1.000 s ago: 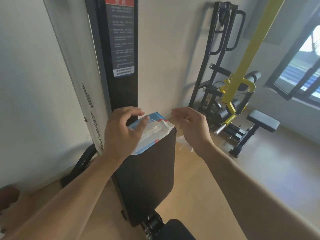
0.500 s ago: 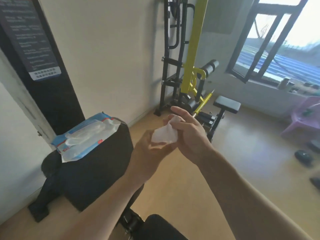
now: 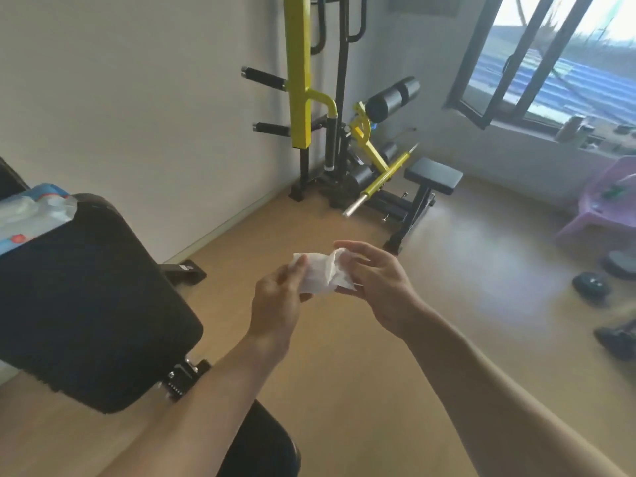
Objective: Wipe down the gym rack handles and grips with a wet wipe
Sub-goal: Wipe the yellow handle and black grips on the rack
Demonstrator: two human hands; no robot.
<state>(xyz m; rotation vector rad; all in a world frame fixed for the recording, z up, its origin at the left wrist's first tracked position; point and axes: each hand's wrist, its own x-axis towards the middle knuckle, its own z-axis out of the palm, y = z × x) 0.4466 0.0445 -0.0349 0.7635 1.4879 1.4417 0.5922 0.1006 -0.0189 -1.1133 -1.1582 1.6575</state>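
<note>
**Both hands hold a white wipe out in front of the gym rack**

The left hand (image 3: 275, 297) has its grip closed on the left edge of the wet wipe (image 3: 321, 275), thumb and fingers pinching the sheet. The right hand (image 3: 375, 284) pinches the wipe's right side between thumb and curled lower fingers, while its upper fingers reach out nearly straight above the sheet. The wipe is crumpled and hangs between the two hands over the wooden floor (image 3: 378, 373), touching nothing else.

Left of the wipe stands a black padded backrest (image 3: 93, 297), tilted, with a blue and white wipe pack (image 3: 31, 211) lying on its top edge. Beyond the wipe, against the wall, is the yellow and black gym rack (image 3: 299, 80); two black grips (image 3: 263, 77) stick out from its left side. A small black bench seat (image 3: 433, 175) stands just right of the rack. Far right of the wipe are a purple plastic chair (image 3: 599, 201) and dark shoes (image 3: 592, 287) on the floor.
</note>
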